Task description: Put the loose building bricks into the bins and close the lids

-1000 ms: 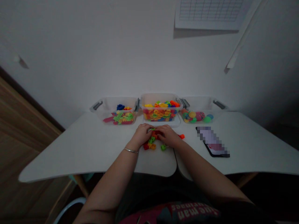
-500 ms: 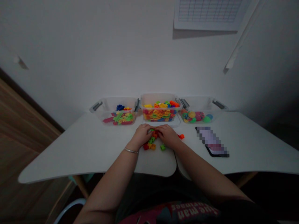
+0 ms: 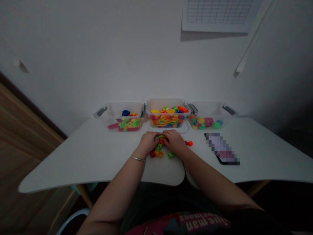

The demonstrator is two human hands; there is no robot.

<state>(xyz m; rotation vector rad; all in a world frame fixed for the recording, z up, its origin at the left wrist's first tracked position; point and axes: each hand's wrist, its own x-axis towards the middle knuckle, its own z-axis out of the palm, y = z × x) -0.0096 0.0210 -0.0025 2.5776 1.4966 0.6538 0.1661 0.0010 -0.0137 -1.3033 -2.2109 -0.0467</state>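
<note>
My left hand [image 3: 148, 142] and my right hand [image 3: 174, 140] meet at their fingertips over a small cluster of plastic toy bricks [image 3: 160, 140] on the white table [image 3: 97, 156]. A green brick [image 3: 160, 136] shows at my left fingertips, and a red one [image 3: 164, 139] lies under my right fingers. Below the hands lie loose bricks: a red one [image 3: 153, 154], an orange one [image 3: 159, 154] and a green one [image 3: 170, 155]. An orange brick [image 3: 188, 143] sits apart, right of my right hand.
Several bricks fill the clear plastic bin [image 3: 124, 123] at the back left and the middle bin [image 3: 167, 117]. The right bin [image 3: 204, 122] holds coloured balls. A phone [image 3: 222, 148] with a pixelated screen lies on the table's right side. The table's front edge curves near my body.
My hands have drawn slightly closer together over the brick cluster. The loose bricks on the table stay where they were.
</note>
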